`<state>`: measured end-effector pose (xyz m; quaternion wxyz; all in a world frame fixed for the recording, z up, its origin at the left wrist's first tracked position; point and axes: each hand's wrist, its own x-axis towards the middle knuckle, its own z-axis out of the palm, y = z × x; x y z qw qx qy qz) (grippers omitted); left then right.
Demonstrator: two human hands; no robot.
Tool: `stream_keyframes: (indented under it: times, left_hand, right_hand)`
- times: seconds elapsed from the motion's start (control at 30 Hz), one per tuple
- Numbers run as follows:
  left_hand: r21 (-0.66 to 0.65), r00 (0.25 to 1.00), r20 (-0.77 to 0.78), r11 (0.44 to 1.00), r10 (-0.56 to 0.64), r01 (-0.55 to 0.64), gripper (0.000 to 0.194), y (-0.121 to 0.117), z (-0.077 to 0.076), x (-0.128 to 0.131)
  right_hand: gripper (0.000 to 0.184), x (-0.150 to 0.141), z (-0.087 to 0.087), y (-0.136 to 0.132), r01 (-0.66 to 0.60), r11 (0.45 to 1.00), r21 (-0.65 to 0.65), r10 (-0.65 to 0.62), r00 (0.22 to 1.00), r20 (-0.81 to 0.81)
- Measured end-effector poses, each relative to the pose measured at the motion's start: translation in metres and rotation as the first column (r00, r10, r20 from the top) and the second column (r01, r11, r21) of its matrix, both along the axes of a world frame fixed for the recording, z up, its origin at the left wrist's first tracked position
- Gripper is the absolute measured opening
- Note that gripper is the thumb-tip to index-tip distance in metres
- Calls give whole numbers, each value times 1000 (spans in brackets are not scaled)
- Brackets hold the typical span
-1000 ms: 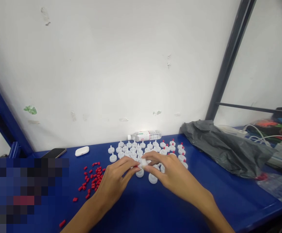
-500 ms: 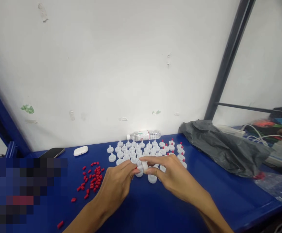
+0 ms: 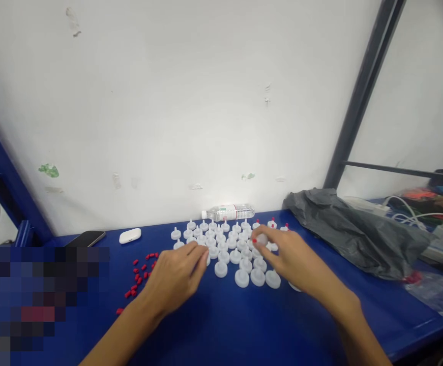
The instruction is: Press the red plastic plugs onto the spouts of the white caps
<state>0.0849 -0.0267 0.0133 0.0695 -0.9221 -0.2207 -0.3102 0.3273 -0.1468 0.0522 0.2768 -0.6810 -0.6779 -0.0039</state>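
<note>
Right hand (image 3: 293, 254): thumb and forefinger pinch a red-tipped round white plastic nozzle (image 3: 262, 240). Left hand (image 3: 176, 273): fingers curled; can't tell if tips meet. Between both hands' fingertips, upright white plastic nozzles (image 3: 221, 269); left of left fingers, small red plastic cylinders (image 3: 136, 271).

See clutter on blue table (image 3: 221, 330), marked white wall (image 3: 190, 101) behind.
Note clear bottle (image 3: 229, 212) lying sideways by wall; white case (image 3: 130, 236) near dark phone (image 3: 86, 239), left; crumpled grey bag (image 3: 354, 234), right, with white cables (image 3: 399, 199) beyond and clear plastic bag (image 3: 438, 297) nearer; dark post (image 3: 361, 96) behind, blue frame (image 3: 7, 173) far left.
</note>
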Motion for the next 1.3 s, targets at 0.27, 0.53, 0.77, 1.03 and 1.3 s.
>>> stream_keyframes:
  times: [0.27,0.53,0.77,1.03,1.3]
  left_hand:
    - [-163,973,89,967,214,-198,41,19,14,-18]
    - [-439,969,-57,865,242,-242,58,37,-10,-31]
    - [-457,925,-4,822,379,-339,69,63,-14,-36]
    - [-245,882,-154,847,445,-471,64,57,8,-56]
    - [-8,770,-385,832,509,-555,35,74,12,-63]
  right_hand:
    - [20,48,-6,0,164,978,-133,-149,982,112]
    - [21,67,-26,8,107,952,-288,-69,988,140]
    - [58,58,-25,2,210,974,-82,-196,969,150]
    - [64,48,-2,-7,220,975,34,-216,972,-91]
    - [47,43,7,-12,183,974,-135,-209,956,-207]
